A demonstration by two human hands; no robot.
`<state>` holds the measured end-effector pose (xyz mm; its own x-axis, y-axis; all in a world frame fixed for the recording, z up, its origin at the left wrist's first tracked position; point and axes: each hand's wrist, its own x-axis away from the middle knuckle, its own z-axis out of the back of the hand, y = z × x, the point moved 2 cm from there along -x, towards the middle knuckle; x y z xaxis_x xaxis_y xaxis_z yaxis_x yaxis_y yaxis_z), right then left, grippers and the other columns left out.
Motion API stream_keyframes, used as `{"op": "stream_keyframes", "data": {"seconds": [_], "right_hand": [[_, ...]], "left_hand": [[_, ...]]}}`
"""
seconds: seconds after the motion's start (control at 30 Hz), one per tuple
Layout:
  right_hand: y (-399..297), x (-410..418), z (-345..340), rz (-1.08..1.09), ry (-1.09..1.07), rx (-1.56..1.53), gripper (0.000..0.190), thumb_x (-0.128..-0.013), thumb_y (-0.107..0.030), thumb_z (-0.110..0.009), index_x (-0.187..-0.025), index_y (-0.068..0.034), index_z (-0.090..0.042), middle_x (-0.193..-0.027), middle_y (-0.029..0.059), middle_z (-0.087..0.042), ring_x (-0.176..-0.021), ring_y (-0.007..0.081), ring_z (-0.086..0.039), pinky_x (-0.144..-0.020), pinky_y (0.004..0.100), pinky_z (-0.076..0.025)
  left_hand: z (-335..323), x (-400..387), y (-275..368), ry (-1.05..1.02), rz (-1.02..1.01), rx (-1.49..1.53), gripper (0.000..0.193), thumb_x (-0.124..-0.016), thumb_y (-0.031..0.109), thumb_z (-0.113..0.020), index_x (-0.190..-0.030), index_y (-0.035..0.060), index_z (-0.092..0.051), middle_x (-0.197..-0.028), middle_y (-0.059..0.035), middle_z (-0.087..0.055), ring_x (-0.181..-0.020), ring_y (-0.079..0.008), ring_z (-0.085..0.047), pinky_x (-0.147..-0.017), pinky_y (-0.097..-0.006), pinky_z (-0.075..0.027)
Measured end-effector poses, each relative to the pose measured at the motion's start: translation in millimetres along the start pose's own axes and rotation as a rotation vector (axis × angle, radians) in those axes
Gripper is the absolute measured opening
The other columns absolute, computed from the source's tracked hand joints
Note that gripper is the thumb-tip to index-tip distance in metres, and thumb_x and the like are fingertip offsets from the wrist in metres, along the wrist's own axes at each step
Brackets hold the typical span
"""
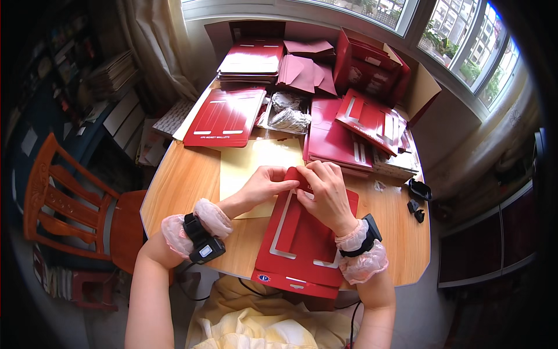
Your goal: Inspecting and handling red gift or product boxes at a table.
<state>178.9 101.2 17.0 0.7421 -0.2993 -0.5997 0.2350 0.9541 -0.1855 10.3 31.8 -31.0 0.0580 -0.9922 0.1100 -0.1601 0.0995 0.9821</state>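
Observation:
A red cardboard backing card with cut-out slots (pixel 301 242) lies in front of me, its near end reaching over the table's front edge. My left hand (pixel 274 181) pinches the far left corner of the card between thumb and fingers. Bent over the same far end, my right hand (pixel 324 196) has its fingertips close to those of the left; what lies under its fingers is hidden. A pale yellow sheet (pixel 244 174) lies flat beyond my left hand and partly beneath it.
Red printed cards (pixel 224 115), pink envelopes (pixel 301 72), an open red box (pixel 370 65) and a tray of whitish bundles (pixel 287 126) stand at the back. Stacked red folders (pixel 335 144) lie at right centre. Small black objects (pixel 419 189) sit near the right edge. A wooden chair (pixel 78 209) is at left.

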Motion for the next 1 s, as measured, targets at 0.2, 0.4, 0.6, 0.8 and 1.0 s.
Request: {"op": "stream_keyframes", "data": {"seconds": [0.2, 0.4, 0.6, 0.8, 1.0], "right_hand": [[0, 2, -1, -0.019, -0.007, -0.071, 0.043, -0.071, -0.015, -0.073, -0.111, -0.003, -0.063, -0.1, 0.0098, -0.059, -0.099, 0.0274, -0.058, -0.093, 0.0402, -0.042], [4, 6, -2, -0.08, -0.021, -0.162, 0.039, -0.075, -0.015, -0.073, -0.111, -0.002, -0.063, -0.098, 0.0109, -0.06, -0.098, 0.0286, -0.058, -0.089, 0.0398, -0.044], [5, 5, -3, -0.117, -0.054, -0.176, 0.036, -0.076, -0.015, -0.073, -0.108, -0.001, -0.064, -0.096, 0.0118, -0.06, -0.094, 0.0287, -0.06, -0.084, 0.0392, -0.047], [4, 4, 0, -0.095, -0.049, -0.155, 0.031, -0.076, -0.016, -0.073, -0.102, -0.002, -0.065, -0.094, 0.0113, -0.061, -0.093, 0.0288, -0.06, -0.083, 0.039, -0.048], [5, 4, 3, -0.101, -0.073, -0.115, 0.026, -0.075, -0.016, -0.073, -0.098, -0.003, -0.066, -0.094, 0.011, -0.062, -0.092, 0.0284, -0.06, -0.082, 0.0385, -0.048]], "left_hand": [[6, -1, -4, -0.031, -0.016, 0.025, 0.028, -0.09, 0.016, -0.074, -0.114, 0.0021, -0.07, -0.102, -0.0053, -0.073, -0.091, -0.0097, -0.066, -0.085, -0.0267, -0.052], [4, 1, 1, -0.048, -0.083, 0.011, 0.027, -0.09, 0.013, -0.074, -0.113, 0.0012, -0.07, -0.101, -0.0045, -0.072, -0.092, -0.009, -0.066, -0.085, -0.0259, -0.052], [2, 2, 2, -0.017, -0.095, 0.007, 0.025, -0.088, 0.011, -0.075, -0.11, 0.0002, -0.07, -0.101, -0.0062, -0.072, -0.09, -0.012, -0.068, -0.083, -0.0261, -0.055], [-2, 5, 5, 0.019, -0.15, -0.006, 0.021, -0.087, 0.009, -0.076, -0.105, -0.0006, -0.069, -0.099, -0.0076, -0.072, -0.09, -0.0145, -0.07, -0.081, -0.0261, -0.057], [-3, 7, 7, 0.055, -0.18, -0.087, 0.026, -0.087, 0.009, -0.076, -0.108, -0.0003, -0.064, -0.099, -0.0081, -0.071, -0.093, -0.0143, -0.069, -0.081, -0.0263, -0.057]]}}
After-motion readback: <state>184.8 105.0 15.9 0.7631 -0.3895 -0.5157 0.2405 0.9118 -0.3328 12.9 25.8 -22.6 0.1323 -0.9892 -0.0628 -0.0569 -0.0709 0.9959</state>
